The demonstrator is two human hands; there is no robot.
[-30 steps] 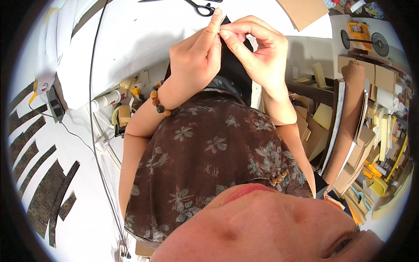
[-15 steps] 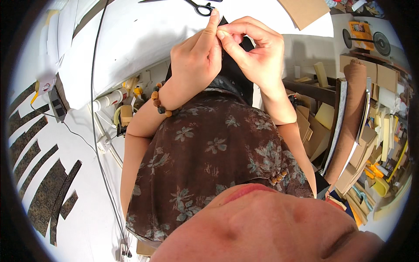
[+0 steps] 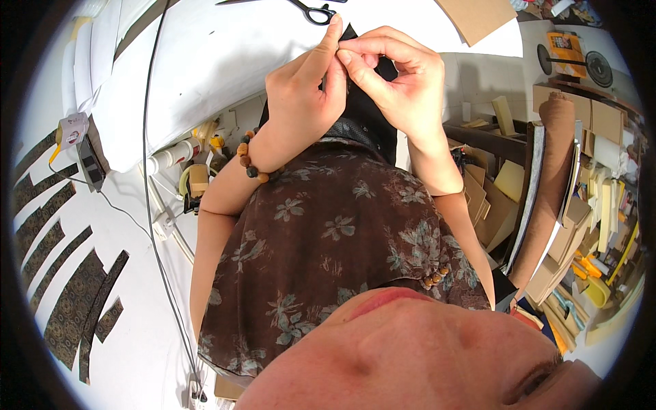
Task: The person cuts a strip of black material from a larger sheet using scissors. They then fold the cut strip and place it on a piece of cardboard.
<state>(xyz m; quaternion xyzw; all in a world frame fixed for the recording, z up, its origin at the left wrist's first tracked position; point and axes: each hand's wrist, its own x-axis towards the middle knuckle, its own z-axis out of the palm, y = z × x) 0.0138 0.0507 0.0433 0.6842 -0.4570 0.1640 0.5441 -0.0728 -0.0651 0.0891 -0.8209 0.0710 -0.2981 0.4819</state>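
My left hand [image 3: 307,85] and my right hand [image 3: 400,72] meet fingertip to fingertip over the near edge of the white table. My left forefinger points up, and its thumb rests close to the right hand's fingers. Thumb and forefinger of the right hand are pinched together; what lies in either pinch is too small to make out. A black piece of material [image 3: 350,31] pokes up behind the fingertips. Below and between my hands, black cloth [image 3: 369,113] covers my lap. Just beyond the left fingertip lie black-handled scissors [image 3: 318,15].
The white table [image 3: 205,65] bears a brown board [image 3: 476,19] at far right. A black cable [image 3: 146,123] crosses the left side. Patterned dark fabric pieces [image 3: 72,314] lie at lower left. A brown fabric roll [image 3: 547,184] and cardboard [image 3: 499,215] stand at right.
My left hand has shifted very slightly, and a dark gap now shows between its forefinger and thumb. The right hand stays nearly in place, still pinched.
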